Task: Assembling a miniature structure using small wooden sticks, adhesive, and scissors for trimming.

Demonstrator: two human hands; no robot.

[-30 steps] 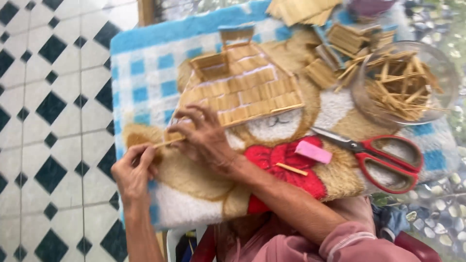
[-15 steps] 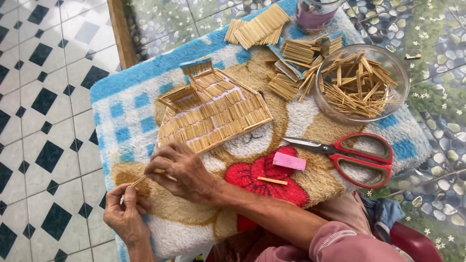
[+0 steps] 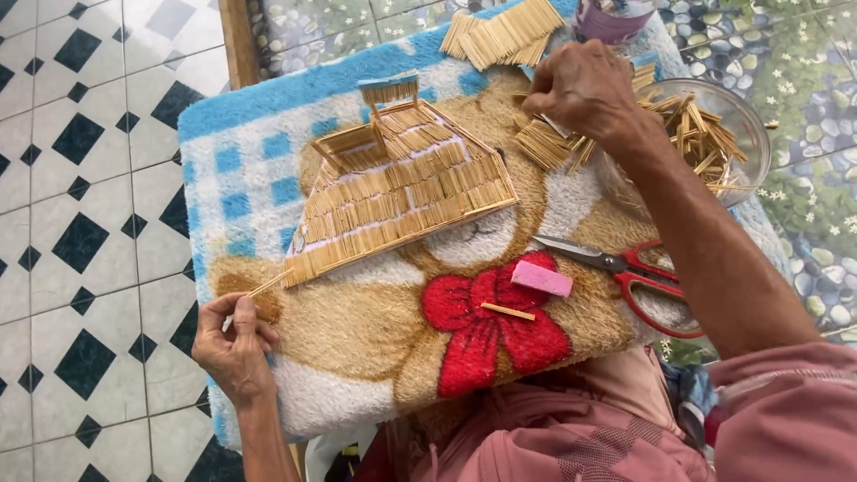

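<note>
The left hand rests at the near left edge of the plush mat, its fingers pinched together on a thin wooden stick whose far tip touches the lower left corner of the stick-built roof. The right hand is at the far right corner, fingers curled down over small stick bundles beside the glass bowl; whether they clamp anything cannot be told. Red scissors and a pink block lie near the right edge

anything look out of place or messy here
One short stick lies loose on the mat's red bow, apart from the bundles and the glass bowl. Nothing else stands out.
</note>
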